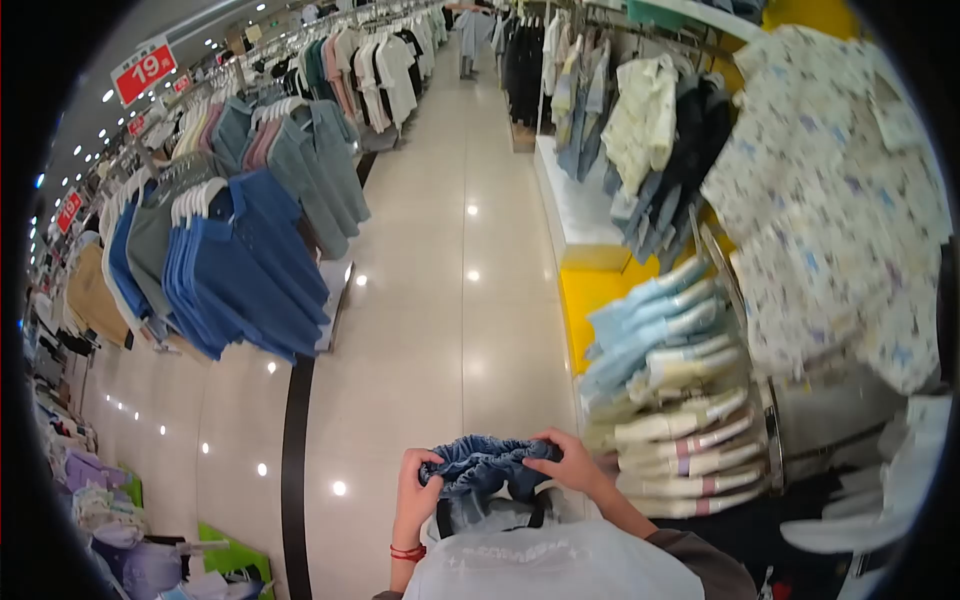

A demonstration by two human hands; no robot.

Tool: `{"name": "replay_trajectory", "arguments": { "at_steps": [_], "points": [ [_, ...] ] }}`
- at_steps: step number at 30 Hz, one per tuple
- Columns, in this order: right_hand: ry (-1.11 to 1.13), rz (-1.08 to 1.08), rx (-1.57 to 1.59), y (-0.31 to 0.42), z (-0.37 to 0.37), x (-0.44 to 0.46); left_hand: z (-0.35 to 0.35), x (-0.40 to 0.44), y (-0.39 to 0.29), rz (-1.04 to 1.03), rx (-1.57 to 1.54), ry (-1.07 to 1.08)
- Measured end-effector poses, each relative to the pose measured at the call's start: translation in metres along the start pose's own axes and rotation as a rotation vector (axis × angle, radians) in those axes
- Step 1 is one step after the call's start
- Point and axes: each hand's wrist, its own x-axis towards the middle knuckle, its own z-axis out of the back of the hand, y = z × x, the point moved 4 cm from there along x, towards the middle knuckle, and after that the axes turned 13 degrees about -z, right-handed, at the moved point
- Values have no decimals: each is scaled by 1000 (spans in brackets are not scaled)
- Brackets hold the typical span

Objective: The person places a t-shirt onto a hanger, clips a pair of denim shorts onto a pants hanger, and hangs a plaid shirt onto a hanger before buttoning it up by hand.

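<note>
A dark blue denim garment (485,462) with a gathered elastic waistband is stretched between my two hands, low in the middle of the view. My left hand (418,482), with a red cord on the wrist, grips the waistband's left end between thumb and fingers. At the right end, my right hand (560,458) pinches the same band. The lower part of the garment hangs close to the front of a light grey top (550,565) with pale lettering.
Blue polo shirts (235,265) hang on a rack at the left. To the right are small folded-looking hung clothes (685,400) and a large patterned garment (820,200). A tiled aisle (430,270) runs ahead, with a person's light blue clothing (470,35) far off.
</note>
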Motion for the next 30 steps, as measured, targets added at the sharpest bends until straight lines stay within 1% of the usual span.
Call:
{"name": "replay_trajectory", "arguments": {
  "at_steps": [2,4,7,8,11,12,15,16,19,20,23,25,26,28,29,30],
  "points": [
    [-7,41,8,21,6,46,9,64,3,-76,33,34],
    [-45,44,22,40,14,80,13,120,13,-101,22,68],
    [-98,1,62,26,22,123,7,183,16,-100,20,156],
    [-104,-41,147,23,23,134,4,200,22,-111,22,181],
    [-129,-124,151,-4,26,184,-12,248,56,-91,2,216],
    [-125,-139,158,-3,30,203,-19,265,67,-80,-6,222],
    [-147,-154,119,10,53,270,-39,325,96,-51,-19,237],
    [-144,-173,145,4,62,299,-45,349,103,-48,-18,242],
    [-191,-149,144,36,96,385,-53,433,103,-107,21,246],
    [-216,-116,114,45,105,416,-52,461,101,-99,37,262],
    [-107,-53,128,108,131,495,-47,531,111,-88,-15,201],
    [-67,-15,42,140,147,539,-44,564,121,28,-66,48],
    [-46,-1,16,151,151,557,-41,576,125,91,-86,-25],
    [8,22,-9,167,157,590,-43,595,142,80,-84,-52],
    [49,2,56,168,155,604,-44,604,154,65,-86,-66],
    [43,15,2,170,156,618,-46,614,168,116,-89,-65]
  ]
}}
